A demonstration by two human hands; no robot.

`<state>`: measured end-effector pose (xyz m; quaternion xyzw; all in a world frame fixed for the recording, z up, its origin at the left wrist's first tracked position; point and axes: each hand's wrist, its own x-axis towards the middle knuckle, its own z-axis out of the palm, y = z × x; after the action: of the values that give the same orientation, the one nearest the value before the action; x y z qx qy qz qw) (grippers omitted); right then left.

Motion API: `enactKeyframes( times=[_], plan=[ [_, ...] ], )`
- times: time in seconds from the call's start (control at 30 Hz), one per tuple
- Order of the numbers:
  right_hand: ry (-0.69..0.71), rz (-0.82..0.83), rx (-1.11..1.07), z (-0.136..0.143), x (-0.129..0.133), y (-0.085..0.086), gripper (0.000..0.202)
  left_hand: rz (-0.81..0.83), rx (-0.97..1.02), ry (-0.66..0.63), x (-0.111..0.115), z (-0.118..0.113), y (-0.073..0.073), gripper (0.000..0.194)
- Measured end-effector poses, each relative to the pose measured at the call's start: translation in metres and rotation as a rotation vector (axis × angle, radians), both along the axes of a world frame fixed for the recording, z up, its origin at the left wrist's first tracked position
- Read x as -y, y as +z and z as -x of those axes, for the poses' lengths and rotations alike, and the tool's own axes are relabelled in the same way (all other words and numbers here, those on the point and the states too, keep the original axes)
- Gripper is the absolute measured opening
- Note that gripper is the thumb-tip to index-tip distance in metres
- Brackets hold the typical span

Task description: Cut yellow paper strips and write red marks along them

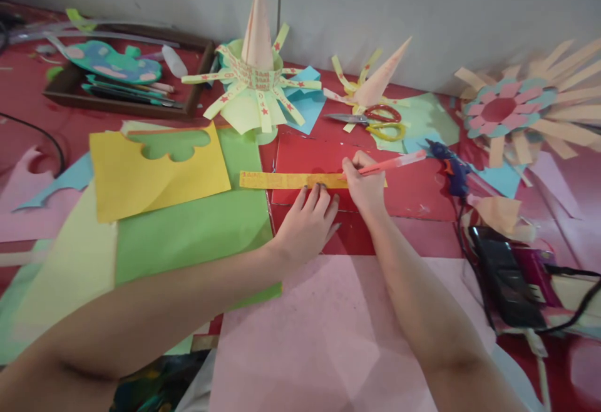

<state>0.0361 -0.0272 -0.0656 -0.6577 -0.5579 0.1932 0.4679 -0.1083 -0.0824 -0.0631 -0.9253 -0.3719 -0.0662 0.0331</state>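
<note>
A long yellow paper strip [286,180] with red marks at its left end lies across a red sheet [328,155]. My left hand [307,221] presses its fingertips down on the strip's near edge. My right hand [364,183] grips an orange-red pen [394,163], its tip on the strip's right part. Both forearms reach in from the bottom of the view.
A yellow sheet [154,171] with a cut-out lies on green paper [197,224]. Paper cone crafts [256,80] [375,83], scissors [375,121], a blue glue gun [448,164] and a paper flower [507,108] stand behind. A wooden tray [117,86] sits far left; a power strip [509,280] at right.
</note>
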Motion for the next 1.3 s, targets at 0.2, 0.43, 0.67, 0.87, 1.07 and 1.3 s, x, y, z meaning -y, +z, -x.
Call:
enactKeyframes(
  times=[0.2, 0.43, 0.67, 0.87, 1.07, 1.3],
  plan=[
    [0.013, 0.115, -0.211, -0.003, -0.001, -0.001, 0.031, -0.033, -0.042, 0.009, 0.0, -0.002, 0.001, 0.048],
    [0.016, 0.136, -0.37, -0.005, -0.005, -0.005, 0.03, -0.133, -0.301, -0.048, 0.004, -0.015, 0.009, 0.048],
    [0.037, 0.172, -0.409, -0.008, -0.005, -0.004, 0.037, -0.156, -0.426, -0.174, -0.004, -0.014, 0.018, 0.05],
    [0.195, 0.158, -0.339, -0.019, 0.001, -0.005, 0.041, 0.045, -0.327, -0.29, -0.027, 0.002, 0.033, 0.043],
    [0.212, 0.147, -0.341, -0.02, 0.005, -0.005, 0.041, -0.076, -0.433, -0.145, -0.008, -0.014, 0.029, 0.048],
    [0.269, 0.139, -0.364, -0.019, 0.005, -0.005, 0.039, -0.246, -0.406, -0.053, 0.007, -0.029, 0.017, 0.043]
  ],
)
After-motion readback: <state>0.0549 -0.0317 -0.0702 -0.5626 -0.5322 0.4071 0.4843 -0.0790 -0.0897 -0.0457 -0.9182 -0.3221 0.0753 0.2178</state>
